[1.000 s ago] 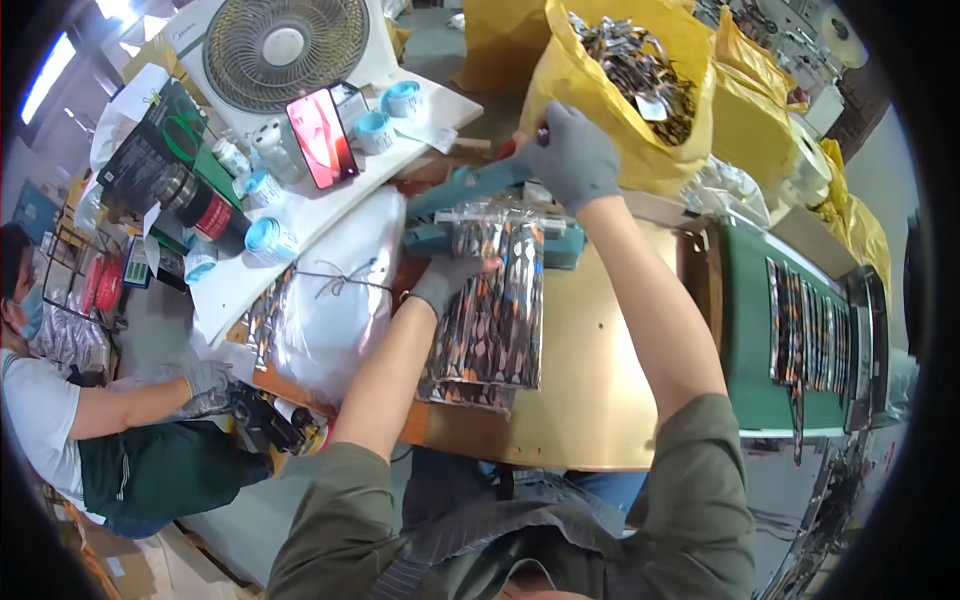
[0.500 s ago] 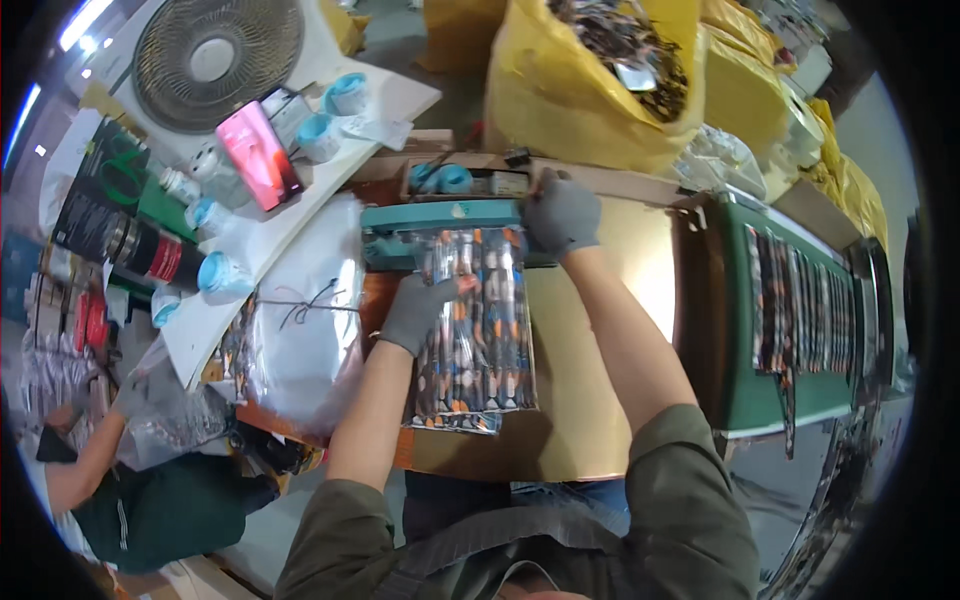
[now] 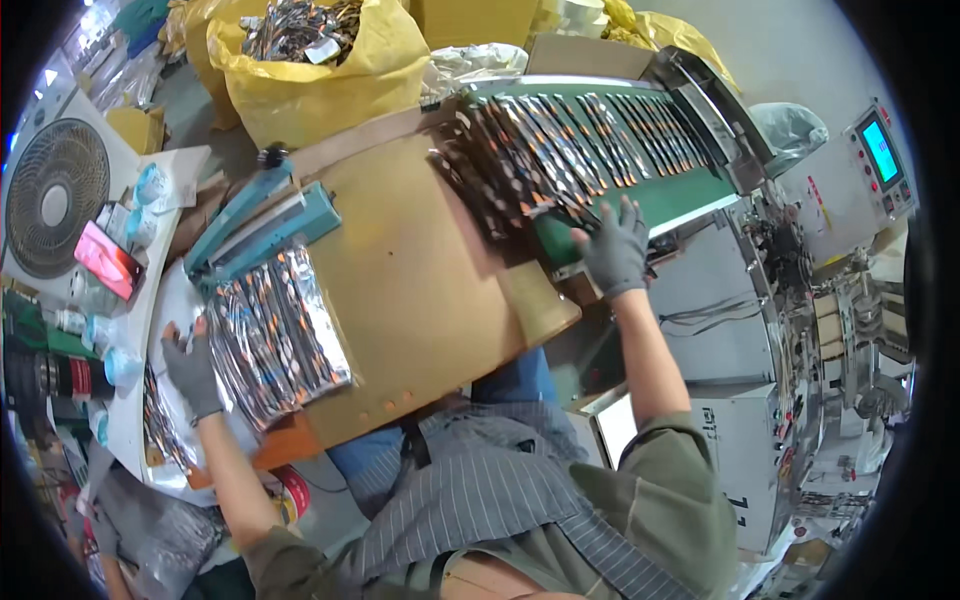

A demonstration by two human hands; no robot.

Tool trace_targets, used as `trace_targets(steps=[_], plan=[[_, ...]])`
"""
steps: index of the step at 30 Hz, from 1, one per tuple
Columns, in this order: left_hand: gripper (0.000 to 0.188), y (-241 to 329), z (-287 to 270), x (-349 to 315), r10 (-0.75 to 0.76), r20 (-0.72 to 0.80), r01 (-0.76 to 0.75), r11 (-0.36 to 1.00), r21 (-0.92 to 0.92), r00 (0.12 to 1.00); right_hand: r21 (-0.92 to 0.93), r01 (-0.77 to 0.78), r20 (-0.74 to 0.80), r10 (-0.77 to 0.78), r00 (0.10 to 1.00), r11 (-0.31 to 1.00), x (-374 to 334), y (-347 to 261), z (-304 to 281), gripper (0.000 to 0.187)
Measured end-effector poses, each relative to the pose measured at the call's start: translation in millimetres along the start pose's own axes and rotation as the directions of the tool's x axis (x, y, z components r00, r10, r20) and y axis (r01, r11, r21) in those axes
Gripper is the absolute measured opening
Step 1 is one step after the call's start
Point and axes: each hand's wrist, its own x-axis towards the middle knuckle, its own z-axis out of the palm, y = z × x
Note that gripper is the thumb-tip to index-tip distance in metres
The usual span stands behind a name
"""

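Note:
My left hand (image 3: 192, 370), in a grey glove with bare fingertips, rests with fingers apart at the left side of a clear bag of striped packets (image 3: 275, 335), over a pile of clear plastic bags (image 3: 235, 420). The filled bag lies flat, its upper end by a teal bag sealer (image 3: 270, 235) whose lever arm stands raised. Out to the right, my gloved right hand (image 3: 617, 252) is spread open at the near edge of the green conveyor belt (image 3: 690, 190). Just beyond its fingers lies a row of narrow black, orange and silver packets (image 3: 560, 145).
Left of the bench are a fan (image 3: 57, 200), a pink-screened phone (image 3: 108, 260) and blue-and-white rolls (image 3: 150, 185) on a white shelf. A yellow sack (image 3: 320, 85) of packets stands behind. At right is a machine with a lit screen (image 3: 880, 150); cardboard (image 3: 400, 290) covers the bench.
The view has turned right. My right hand has left the sealer and reached the belt; the sealer's arm has risen. My left hand has moved off the filled bag to its left side.

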Motion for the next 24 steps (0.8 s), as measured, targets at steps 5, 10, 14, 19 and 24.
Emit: trace_targets(steps=[5, 10, 14, 19, 24], plan=[[0.041, 136, 39, -119, 0.236, 0.799, 0.399, 0.766, -0.504, 0.554, 0.615, -0.177, 0.441, -0.148, 0.885, 0.768, -18, 6, -65, 0.007], [0.064, 251, 31, -198, 0.327, 0.896, 0.951, 0.165, 0.260, -0.301, 0.854, 0.392, -0.073, -0.666, 0.743, 0.343, -50, -25, -103, 0.014], [0.038, 266, 9, -221, 0.385, 0.920, 0.878, 0.463, -0.122, -0.075, 0.641, 0.665, -0.355, -0.620, 0.700, 0.383, -51, -52, -110, 0.021], [0.030, 261, -20, -210, 0.167, 0.907, 0.564, 0.735, -0.376, 0.386, 0.891, -0.436, 0.410, -0.183, 0.893, -0.131, -3, -60, -115, 0.024], [0.032, 246, -29, -224, 0.108, 0.814, 0.517, 0.723, -0.458, 0.571, 0.988, -0.124, 0.151, -0.401, 0.904, 0.094, 24, -81, -111, 0.025]])
